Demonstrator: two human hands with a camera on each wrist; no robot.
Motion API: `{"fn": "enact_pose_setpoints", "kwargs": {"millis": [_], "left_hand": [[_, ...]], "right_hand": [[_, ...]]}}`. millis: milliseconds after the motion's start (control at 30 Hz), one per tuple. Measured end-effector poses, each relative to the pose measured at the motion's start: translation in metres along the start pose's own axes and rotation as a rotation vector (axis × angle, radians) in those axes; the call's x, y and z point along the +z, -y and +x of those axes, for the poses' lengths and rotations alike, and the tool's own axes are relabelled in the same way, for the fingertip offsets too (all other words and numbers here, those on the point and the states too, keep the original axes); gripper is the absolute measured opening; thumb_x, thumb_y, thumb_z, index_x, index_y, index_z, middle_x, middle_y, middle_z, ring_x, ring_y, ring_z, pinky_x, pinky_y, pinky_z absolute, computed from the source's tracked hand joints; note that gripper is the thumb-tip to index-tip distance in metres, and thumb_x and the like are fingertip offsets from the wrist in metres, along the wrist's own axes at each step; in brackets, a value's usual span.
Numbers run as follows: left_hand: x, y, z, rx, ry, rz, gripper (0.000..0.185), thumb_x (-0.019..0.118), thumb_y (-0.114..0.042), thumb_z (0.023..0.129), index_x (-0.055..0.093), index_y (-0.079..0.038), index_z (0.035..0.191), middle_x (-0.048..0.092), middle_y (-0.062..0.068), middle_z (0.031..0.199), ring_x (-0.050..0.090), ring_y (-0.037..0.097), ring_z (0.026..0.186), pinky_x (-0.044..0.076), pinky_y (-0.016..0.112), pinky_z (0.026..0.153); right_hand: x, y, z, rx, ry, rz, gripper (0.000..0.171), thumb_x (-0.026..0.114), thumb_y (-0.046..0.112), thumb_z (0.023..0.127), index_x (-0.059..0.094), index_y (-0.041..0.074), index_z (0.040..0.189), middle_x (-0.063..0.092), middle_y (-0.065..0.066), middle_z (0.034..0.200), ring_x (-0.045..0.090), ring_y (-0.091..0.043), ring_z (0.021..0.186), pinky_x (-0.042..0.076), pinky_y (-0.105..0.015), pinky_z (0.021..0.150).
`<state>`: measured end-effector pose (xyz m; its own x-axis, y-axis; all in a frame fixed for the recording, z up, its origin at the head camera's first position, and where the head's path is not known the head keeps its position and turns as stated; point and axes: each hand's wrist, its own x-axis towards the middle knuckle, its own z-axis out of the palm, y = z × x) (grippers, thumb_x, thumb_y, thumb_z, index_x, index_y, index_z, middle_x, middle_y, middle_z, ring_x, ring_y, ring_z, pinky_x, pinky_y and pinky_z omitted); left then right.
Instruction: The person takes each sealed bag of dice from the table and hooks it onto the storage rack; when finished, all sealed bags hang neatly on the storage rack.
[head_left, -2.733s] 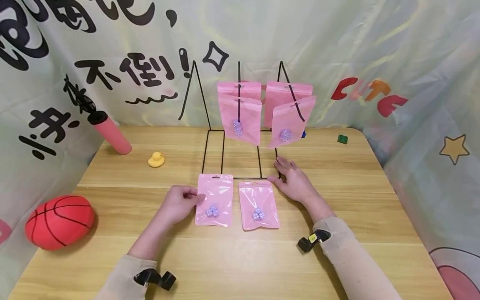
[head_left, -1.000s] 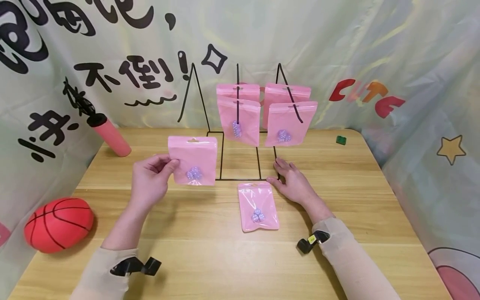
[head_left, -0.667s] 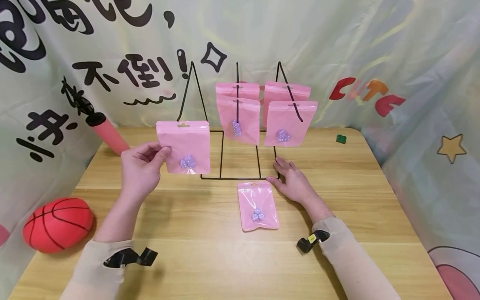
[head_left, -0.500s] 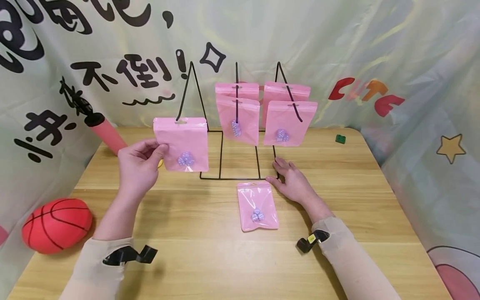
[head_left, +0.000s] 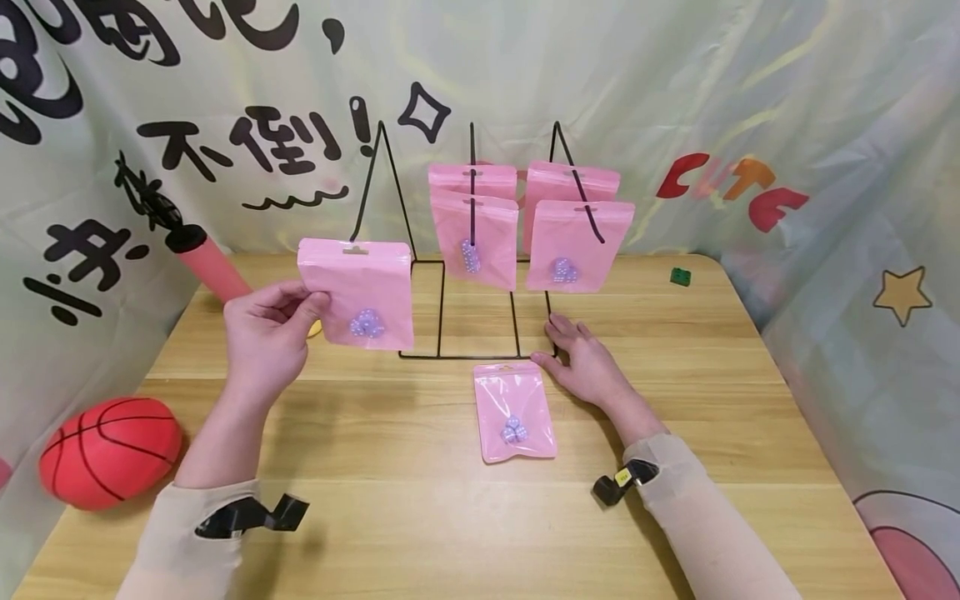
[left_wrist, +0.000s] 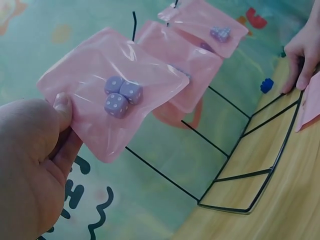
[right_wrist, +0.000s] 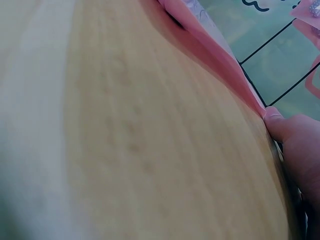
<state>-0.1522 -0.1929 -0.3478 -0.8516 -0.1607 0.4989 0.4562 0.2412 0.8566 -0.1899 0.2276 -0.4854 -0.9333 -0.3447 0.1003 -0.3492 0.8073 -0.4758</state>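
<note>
My left hand [head_left: 266,342] pinches the left side of a pink zip bag [head_left: 360,287] between thumb and fingers. Three purple dice [left_wrist: 120,97] show through its clear face in the left wrist view. The bag's hanging slot lies right at the tip of the left hook [head_left: 366,192] of a black wire display rack [head_left: 440,312]. My right hand [head_left: 588,362] rests on the rack's front right base corner, fingers extended along the side rail and thumb at the front bar. A second pink bag [head_left: 517,400] with dice lies flat on the table beside that thumb.
Pink bags hang in pairs on the middle hook [head_left: 472,225] and the right hook [head_left: 588,208]. A red ball [head_left: 112,450] and a pink pump [head_left: 213,267] are at left. A yellow duck [head_left: 315,328] is mostly hidden behind my left hand; a green block [head_left: 680,277] lies back right.
My left hand has lifted the pink zip bag off the table and carried it up and left to the left hook's tip. The front right bag has stopped swinging. My right hand has stayed put.
</note>
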Motion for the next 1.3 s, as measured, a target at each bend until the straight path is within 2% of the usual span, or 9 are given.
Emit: {"fn": "enact_pose_setpoints", "kwargs": {"millis": [333,533,867,1300], "left_hand": [[-0.002,-0.006,0.002,0.036,0.025,-0.009,0.01,0.076,0.015,0.09,0.076,0.016,0.099,0.078,-0.002,0.083,0.068,0.009,0.067,0.057,0.018,0.063],[0.001,-0.004,0.009,-0.008,0.007,0.028,0.015,0.076,0.006,0.094,0.076,0.014,0.106,0.077,-0.006,0.083,0.068,0.01,0.07,0.058,0.019,0.066],[0.007,0.009,0.015,-0.054,0.0,0.021,0.017,0.077,0.002,0.095,0.076,0.014,0.107,0.077,-0.007,0.084,0.068,0.009,0.071,0.059,0.019,0.068],[0.019,0.024,0.046,-0.115,-0.009,-0.005,0.019,0.077,-0.002,0.096,0.076,0.012,0.109,0.077,-0.007,0.084,0.07,0.01,0.076,0.06,0.02,0.074]], "right_hand": [[-0.001,-0.001,-0.001,0.006,0.003,0.007,0.074,0.065,0.05,0.105,0.05,-0.006,0.152,0.037,-0.021,0.166,0.031,-0.034,0.156,0.018,-0.051,0.129],[-0.002,-0.002,-0.001,0.003,0.002,0.005,0.074,0.065,0.049,0.104,0.05,-0.006,0.152,0.038,-0.021,0.166,0.031,-0.033,0.156,0.019,-0.051,0.129],[-0.001,-0.002,0.0,-0.002,0.004,0.009,0.074,0.066,0.048,0.104,0.05,-0.005,0.152,0.037,-0.02,0.166,0.031,-0.032,0.156,0.017,-0.049,0.129],[-0.001,-0.003,0.0,0.001,0.01,0.016,0.074,0.065,0.048,0.105,0.05,-0.006,0.152,0.037,-0.021,0.166,0.03,-0.032,0.157,0.016,-0.048,0.13]]}}
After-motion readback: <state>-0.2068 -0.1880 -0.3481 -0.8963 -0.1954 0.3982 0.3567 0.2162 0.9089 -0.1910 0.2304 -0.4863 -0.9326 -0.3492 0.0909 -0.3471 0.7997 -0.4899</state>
